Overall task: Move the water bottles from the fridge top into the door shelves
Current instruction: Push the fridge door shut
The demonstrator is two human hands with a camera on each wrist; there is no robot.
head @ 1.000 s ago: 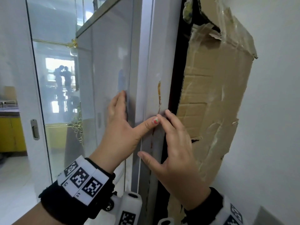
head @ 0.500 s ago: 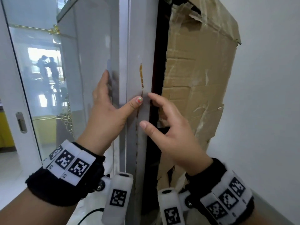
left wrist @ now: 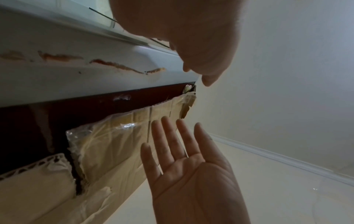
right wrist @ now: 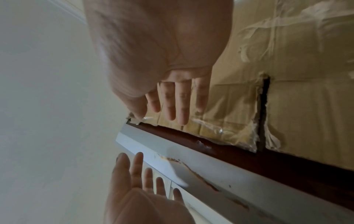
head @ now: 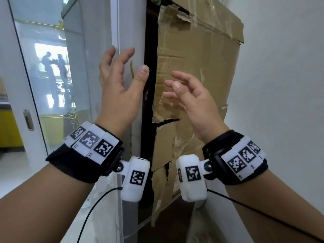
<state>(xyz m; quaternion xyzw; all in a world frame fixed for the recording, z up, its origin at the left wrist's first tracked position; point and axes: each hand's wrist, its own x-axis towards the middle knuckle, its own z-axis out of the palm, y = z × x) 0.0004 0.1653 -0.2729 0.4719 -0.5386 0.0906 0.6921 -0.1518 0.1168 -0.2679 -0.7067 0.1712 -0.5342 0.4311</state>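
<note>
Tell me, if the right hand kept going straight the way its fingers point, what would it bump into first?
Most likely the torn cardboard taped beside the white door edge. The right hand is open, fingers aimed up toward it, though depth is hard to judge.

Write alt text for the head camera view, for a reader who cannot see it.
Two bare hands, the left hand and the right hand, are raised open and hold nothing, in front of the white edge of a tall door. To the right stands torn, taped cardboard against a white wall; to the left, a glass door. No water bottles show.
</note>
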